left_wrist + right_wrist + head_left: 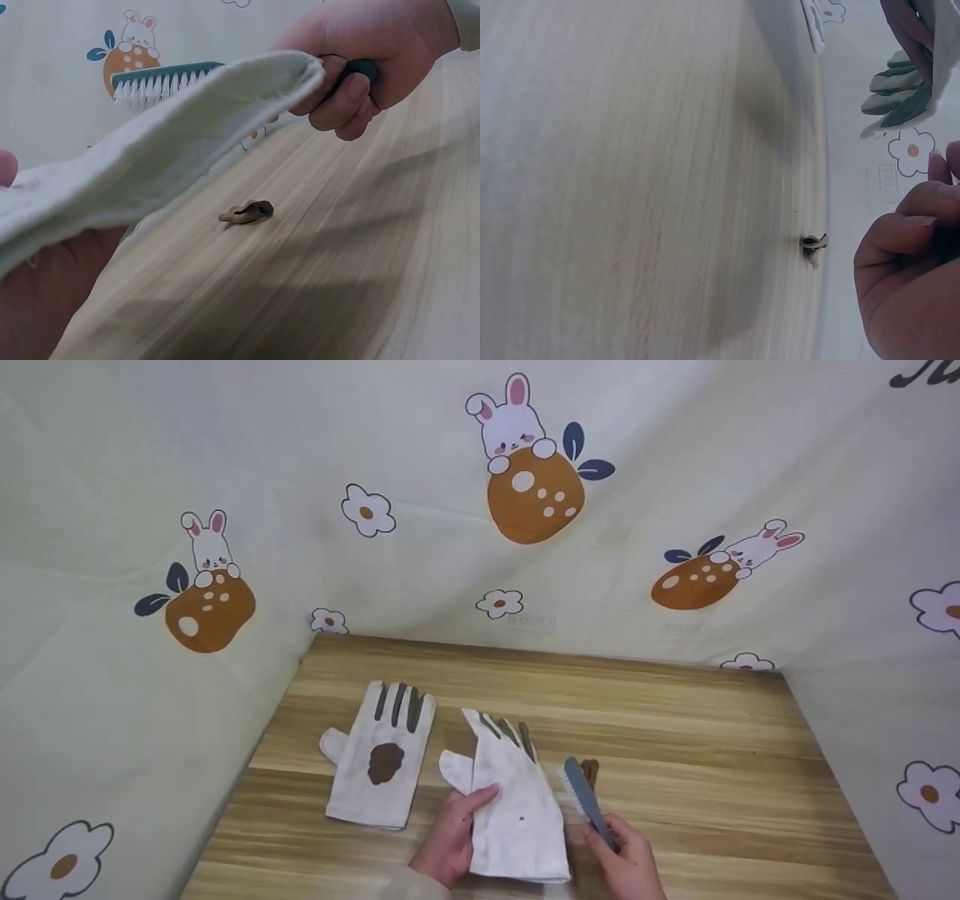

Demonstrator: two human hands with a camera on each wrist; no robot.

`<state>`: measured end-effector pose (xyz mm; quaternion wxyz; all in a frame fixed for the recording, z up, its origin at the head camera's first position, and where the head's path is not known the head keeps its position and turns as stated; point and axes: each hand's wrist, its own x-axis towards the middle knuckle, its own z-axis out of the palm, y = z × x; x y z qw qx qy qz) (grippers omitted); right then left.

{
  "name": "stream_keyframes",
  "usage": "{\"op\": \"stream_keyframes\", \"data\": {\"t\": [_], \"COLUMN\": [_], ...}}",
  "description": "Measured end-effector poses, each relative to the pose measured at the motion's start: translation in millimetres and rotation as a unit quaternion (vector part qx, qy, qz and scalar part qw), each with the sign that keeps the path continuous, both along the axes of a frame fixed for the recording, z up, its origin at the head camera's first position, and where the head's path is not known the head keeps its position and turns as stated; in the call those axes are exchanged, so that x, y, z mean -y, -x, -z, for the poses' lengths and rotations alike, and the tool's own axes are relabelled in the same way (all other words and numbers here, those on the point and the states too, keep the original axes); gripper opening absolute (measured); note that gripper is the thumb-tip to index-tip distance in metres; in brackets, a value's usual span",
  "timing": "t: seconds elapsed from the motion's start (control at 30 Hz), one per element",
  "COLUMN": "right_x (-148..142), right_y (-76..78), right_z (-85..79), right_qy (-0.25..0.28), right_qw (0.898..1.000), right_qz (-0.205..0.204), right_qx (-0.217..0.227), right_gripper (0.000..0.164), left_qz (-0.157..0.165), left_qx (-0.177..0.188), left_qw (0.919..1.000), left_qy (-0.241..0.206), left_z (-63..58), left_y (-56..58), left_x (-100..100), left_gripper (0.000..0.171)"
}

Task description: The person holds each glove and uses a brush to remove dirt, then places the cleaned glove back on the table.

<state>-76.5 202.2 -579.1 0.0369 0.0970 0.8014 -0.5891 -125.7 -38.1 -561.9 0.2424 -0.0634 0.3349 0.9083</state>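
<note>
Wood-grain tabletop (690, 720) below, left hand (452, 831) grips a white glove (517, 817), right hand (631, 861) clutches a bristle brush (585, 793) alongside

One high view, two low
The head camera looks forward and down at the table (675, 712) — the wrist cameras look across it up close, the right sideways — both catching the held glove (161, 150).

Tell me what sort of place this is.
Probably a small, screened-off indoor workspace: a wood-grain table, rabbit-print cloth on three sides, and a glove and brush in hand.
</note>
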Motion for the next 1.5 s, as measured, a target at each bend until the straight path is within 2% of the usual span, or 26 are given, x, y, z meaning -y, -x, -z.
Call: {"op": "stream_keyframes", "data": {"t": [0.27,0.47,0.6,0.77,0.93,1.0,1.13,1.33,1.5], "right_x": [1.7,8.0,10.4,14.5,16.2,15.5,14.3,15.2,15.7], "right_y": [-0.8,0.8,2.3,5.0,9.9,11.7,13.1,12.1,12.0], "right_z": [-5.9,-9.5,-10.9,-12.9,-16.5,-17.9,-19.6,-19.9,-22.3], "right_qy": [0.031,0.034,0.058,0.117,0.201,0.21,0.194,0.201,0.2], "right_qw": [1.0,0.999,0.998,0.993,0.979,0.977,0.98,0.978,0.977], "right_qz": [0.002,-0.001,-0.002,0.004,0.005,0.006,0.015,0.049,0.075], "right_qx": [0.001,0.007,0.009,0.014,0.035,0.041,0.047,0.027,0.015], "right_gripper": [0.028,0.037,0.039,0.038,0.034,0.035,0.035,0.033,0.034], "left_qz": [-0.004,0.013,0.035,0.071,0.098,0.097,0.086,0.06,0.049], "left_qx": [0.009,0.022,0.028,0.023,0.007,0.001,-0.003,0.003,-0.021], "left_qw": [0.9999,0.9997,0.9988,0.9959,0.9927,0.9926,0.9947,0.9979,0.9984], "left_qy": [0.009,0.002,-0.022,-0.051,-0.07,-0.073,-0.056,-0.023,-0.018], "left_z": [-3.9,-5.2,-6.7,-6.9,-5.5,-4.8,-2.2,2.8,6.2], "left_y": [1.2,0.7,-1.4,-4.3,-5.2,-5.4,-5.5,-4.4,-3.1], "left_x": [-3.9,-5.6,-6.1,-7.4,-7.9,-7.5,-6.5,-6.7,-7.0], "left_gripper": [0.041,0.043,0.045,0.045,0.04,0.038,0.036,0.043,0.044]}}
